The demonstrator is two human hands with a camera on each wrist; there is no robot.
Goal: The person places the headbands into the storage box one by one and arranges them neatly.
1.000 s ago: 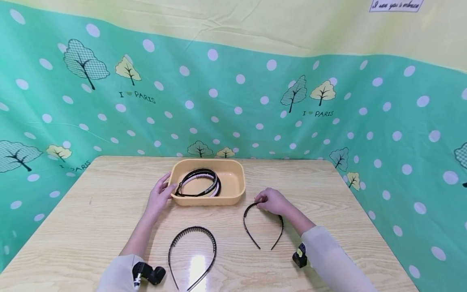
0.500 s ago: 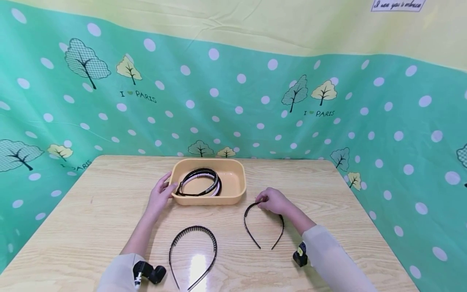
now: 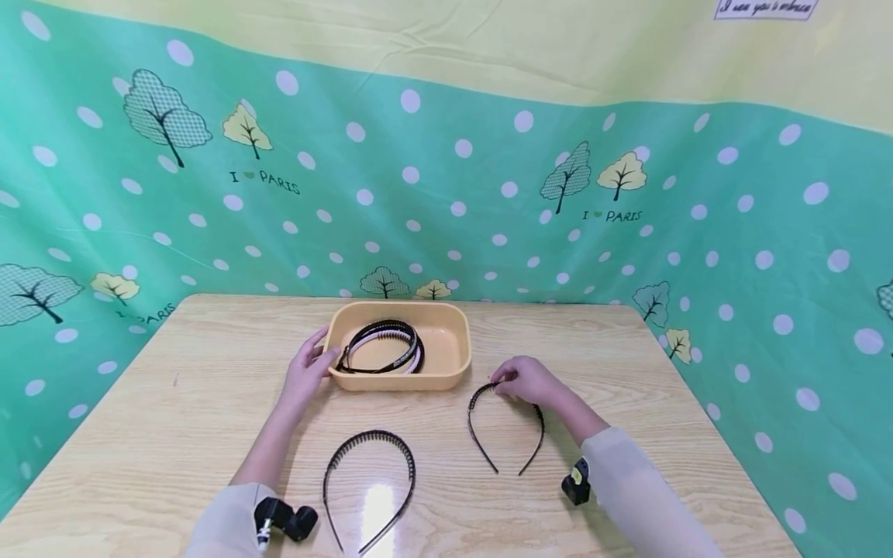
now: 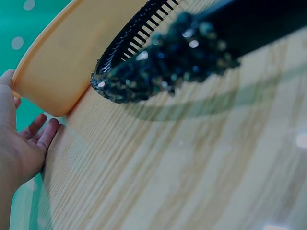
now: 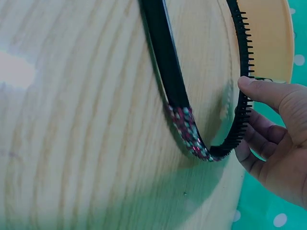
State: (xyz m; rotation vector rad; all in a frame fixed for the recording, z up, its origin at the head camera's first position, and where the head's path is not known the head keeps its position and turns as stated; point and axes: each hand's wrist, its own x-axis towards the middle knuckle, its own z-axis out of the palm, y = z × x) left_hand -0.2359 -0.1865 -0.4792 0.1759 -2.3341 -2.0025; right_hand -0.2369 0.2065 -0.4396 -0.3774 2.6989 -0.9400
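On the right of the table, a black toothed headband (image 3: 478, 447) lies with its two ends toward me. My right hand (image 3: 533, 382) pinches its arch between thumb and fingers; the right wrist view shows pink and pale sparkling stones (image 5: 188, 132) on one side of this headband. My left hand (image 3: 305, 370) holds the left end of a pale orange plastic box (image 3: 446, 381), thumb over the rim and fingers outside. Inside the box lie several headbands (image 3: 412, 353), black and light pink, overlapping. A second black toothed headband (image 3: 412, 471) lies in front of the box, dark stones (image 4: 158, 72) on its side.
The light wood table (image 3: 209, 387) reaches back to a green dotted cloth (image 3: 446, 209) that hangs behind and at the sides. Small black cameras sit on both wrists, the left (image 3: 286, 521) beside the nearer headband.
My right hand has shifted very slightly to the right, still pinching the headband's arch. The left hand, the box and the other headbands stay as they were.
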